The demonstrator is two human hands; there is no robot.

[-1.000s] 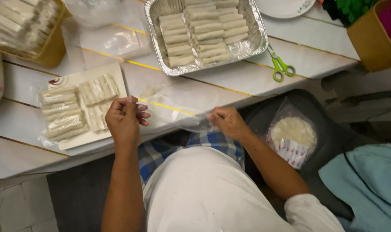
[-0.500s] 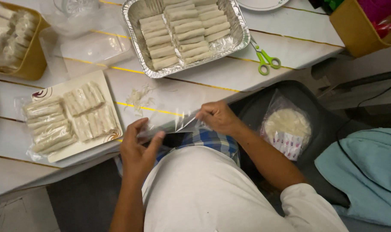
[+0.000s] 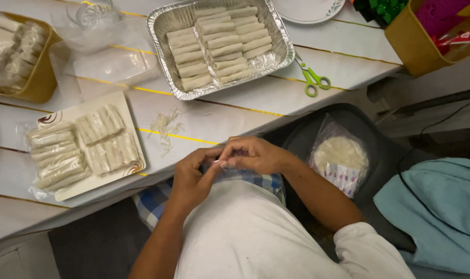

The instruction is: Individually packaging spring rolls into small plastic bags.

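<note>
A foil tray (image 3: 160,23) at the far side of the white table (image 3: 255,106) holds two rows of pale rolls (image 3: 217,46) packed side by side. To its left a square plate (image 3: 129,111) carries more rolls (image 3: 82,147) under a clear plastic bag, and a yellow tub (image 3: 41,85) at the left edge holds still more, partly cut off by the frame. Clear plastic containers (image 3: 113,62) sit between tub and tray; what is in them cannot be made out. Green scissors (image 3: 312,80) lie right of the tray, and a few pale shreds (image 3: 165,126) are scattered near the plate. On a dark seat to the right rests a bag of round wrappers (image 3: 341,160), beside a light blue cloth (image 3: 441,206). At the table's near edge, above the lap, the left hand (image 3: 191,178) and right hand (image 3: 253,155) meet, fingertips pressed together and pinching a small piece of clear plastic (image 3: 229,168). Most of it is hidden by the fingers, so its shape is hard to tell. A yellow box (image 3: 405,39) in the top right corner is cut off.
</note>
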